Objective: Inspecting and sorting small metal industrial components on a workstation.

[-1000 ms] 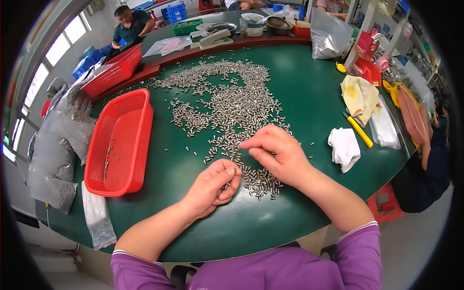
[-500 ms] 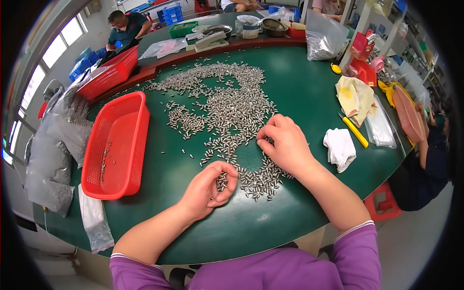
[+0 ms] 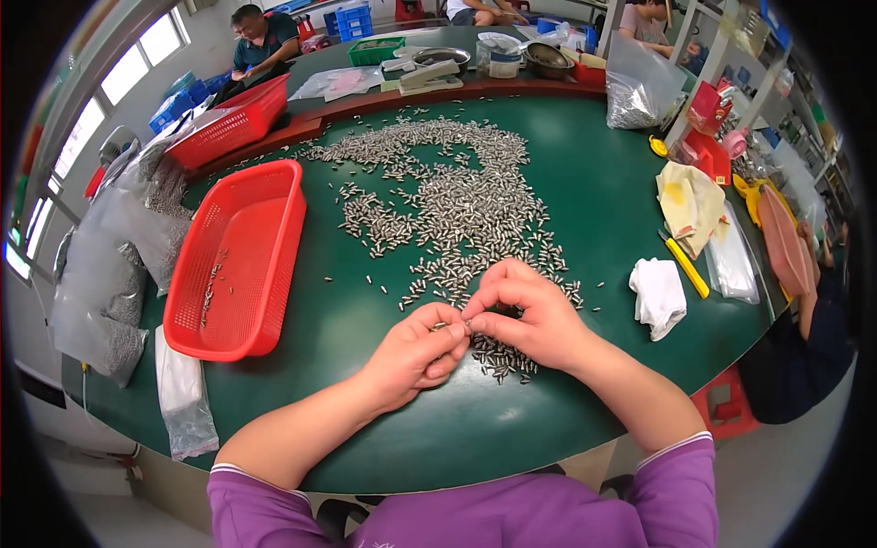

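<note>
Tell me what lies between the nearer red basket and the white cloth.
In the head view, the small metal pieces, the left hand and the right hand.

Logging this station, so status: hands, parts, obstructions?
Silver metal pins heaped on green tabletop. Left hand gripping some, right hand touching it, grip unclear. Red perforated basket off left, blocking neither.

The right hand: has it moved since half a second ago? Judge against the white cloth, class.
Yes. Against the white cloth, the right hand has moved leftward and down the picture, meeting the left hand.
</note>
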`<state>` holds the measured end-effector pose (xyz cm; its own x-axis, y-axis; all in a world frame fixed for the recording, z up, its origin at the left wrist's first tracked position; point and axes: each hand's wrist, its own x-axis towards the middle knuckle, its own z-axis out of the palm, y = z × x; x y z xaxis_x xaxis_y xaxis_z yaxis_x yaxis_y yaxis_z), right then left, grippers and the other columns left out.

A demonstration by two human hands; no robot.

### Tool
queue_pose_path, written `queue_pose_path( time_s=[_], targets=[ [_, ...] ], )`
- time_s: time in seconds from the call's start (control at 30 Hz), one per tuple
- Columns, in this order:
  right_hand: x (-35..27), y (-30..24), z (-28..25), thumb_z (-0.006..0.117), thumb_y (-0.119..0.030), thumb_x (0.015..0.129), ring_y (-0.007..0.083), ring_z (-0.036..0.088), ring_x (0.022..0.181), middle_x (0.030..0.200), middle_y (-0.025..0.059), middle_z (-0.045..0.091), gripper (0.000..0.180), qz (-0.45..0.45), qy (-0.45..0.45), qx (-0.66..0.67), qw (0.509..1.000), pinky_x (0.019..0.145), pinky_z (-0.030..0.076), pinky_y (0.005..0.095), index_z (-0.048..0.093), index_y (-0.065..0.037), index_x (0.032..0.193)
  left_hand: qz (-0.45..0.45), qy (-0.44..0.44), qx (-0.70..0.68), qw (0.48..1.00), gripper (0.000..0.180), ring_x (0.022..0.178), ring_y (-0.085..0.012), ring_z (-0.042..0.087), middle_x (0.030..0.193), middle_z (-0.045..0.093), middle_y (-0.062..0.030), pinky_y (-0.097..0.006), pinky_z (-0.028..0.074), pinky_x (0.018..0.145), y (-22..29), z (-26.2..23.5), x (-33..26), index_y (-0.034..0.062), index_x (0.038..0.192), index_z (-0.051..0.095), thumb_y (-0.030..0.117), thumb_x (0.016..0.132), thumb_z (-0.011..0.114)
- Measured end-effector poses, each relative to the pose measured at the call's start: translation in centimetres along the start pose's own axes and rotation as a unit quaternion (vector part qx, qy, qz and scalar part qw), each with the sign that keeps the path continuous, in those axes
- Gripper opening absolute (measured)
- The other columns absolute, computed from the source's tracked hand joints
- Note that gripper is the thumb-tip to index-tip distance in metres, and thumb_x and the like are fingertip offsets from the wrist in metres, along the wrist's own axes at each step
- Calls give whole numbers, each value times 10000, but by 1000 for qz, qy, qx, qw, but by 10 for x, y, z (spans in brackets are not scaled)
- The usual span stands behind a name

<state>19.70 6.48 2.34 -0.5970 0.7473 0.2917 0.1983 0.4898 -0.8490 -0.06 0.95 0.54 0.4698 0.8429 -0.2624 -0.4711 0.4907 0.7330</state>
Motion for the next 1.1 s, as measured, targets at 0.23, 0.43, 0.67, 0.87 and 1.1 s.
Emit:
queue_pose_path(
  time_s=[0.23, 0.43, 0.67, 0.87, 1.1],
  targets=[
    [0, 5, 4, 723, -91, 791, 138, 539, 882, 902, 12, 536, 140, -9, 0, 39, 999, 761, 445, 271, 712, -96, 931, -4, 2, 5, 1000, 111, 506, -27, 351, 778, 506, -5, -175, 214, 396, 1, 0, -2, 84, 1049, 483, 142, 964, 525],
    [-1, 6, 5, 685, -63, 816, 148, 547, 870, 885, 20, 549, 172, -64, -3, -3, 998, 754, 454, 276, 716, -96, 982, -7, 0, 20, 1000, 113, 517, -26, 345, 776, 495, -2, -174, 210, 399, 0, 2, -1, 87, 1060, 483, 145, 970, 521],
    [6, 3, -8, 606, -49, 854, 205, 575, 839, 910, 64, 588, 173, -88, 95, -124, 984, 722, 476, 317, 686, -89, 1001, 6, -21, 12, 1000, 135, 502, -49, 335, 773, 500, -24, -178, 221, 388, 1, 1, 1, 77, 1031, 520, 189, 997, 452],
    [9, 16, -19, 630, -31, 797, 250, 562, 891, 916, 54, 574, 178, -65, 146, -251, 955, 774, 468, 354, 668, -104, 955, 2, -13, 0, 1000, 184, 492, -65, 335, 764, 507, -37, -187, 221, 374, 1, 0, 1, 55, 1031, 538, 192, 999, 418],
    [9, 30, -16, 685, -78, 761, 251, 551, 903, 914, 45, 554, 149, -69, 92, -323, 940, 792, 459, 362, 682, -123, 903, 3, -27, -6, 1000, 207, 481, -68, 326, 760, 506, -47, -190, 227, 367, 2, -1, 1, 44, 1038, 542, 198, 1002, 410]
  ],
)
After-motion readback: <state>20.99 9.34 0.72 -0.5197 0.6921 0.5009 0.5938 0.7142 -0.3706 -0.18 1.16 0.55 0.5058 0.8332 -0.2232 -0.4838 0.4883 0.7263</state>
